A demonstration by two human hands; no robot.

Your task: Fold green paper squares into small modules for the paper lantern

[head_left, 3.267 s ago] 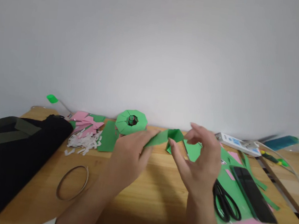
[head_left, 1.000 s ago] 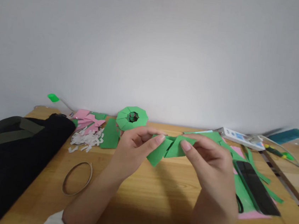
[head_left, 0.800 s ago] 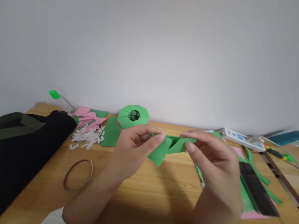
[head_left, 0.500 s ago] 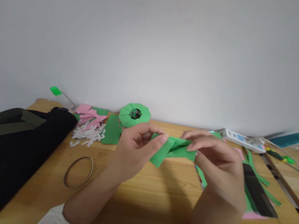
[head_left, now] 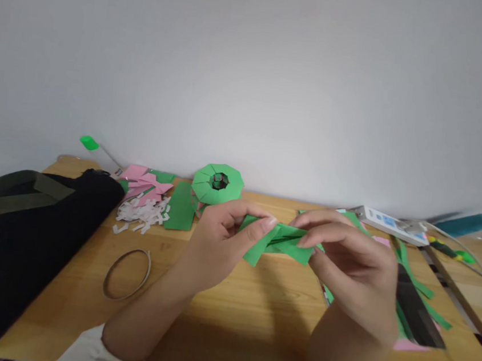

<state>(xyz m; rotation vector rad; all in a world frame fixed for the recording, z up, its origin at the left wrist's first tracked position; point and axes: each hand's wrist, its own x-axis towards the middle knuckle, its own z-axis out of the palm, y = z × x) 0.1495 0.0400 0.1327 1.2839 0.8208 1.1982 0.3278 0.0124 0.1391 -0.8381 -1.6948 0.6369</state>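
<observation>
Between my two hands is a folded piece of green paper [head_left: 259, 248], held up over the wooden table. Its layers stand slightly apart in the middle. My left hand [head_left: 230, 239] pinches the left end between thumb and forefinger. At the right end, the thumb and fingers of my right hand [head_left: 352, 267] grip the paper and cover part of it. Behind my left hand stands a round green paper ring [head_left: 232, 186] with a hole in its centre and some pink beneath.
White paper scraps [head_left: 140, 213] and pink folded papers [head_left: 140, 178] lie at the left, beside a black bag [head_left: 39, 251]. A tape-like ring [head_left: 105, 281] rests on the table [head_left: 236, 312]. Rightward are green strips [head_left: 417, 282], a dark flat object [head_left: 419, 314] and a power strip [head_left: 391, 225].
The right end of the green paper has tilted downward, and its folds look shifted in the middle. Both hands keep their grip in nearly the same place.
</observation>
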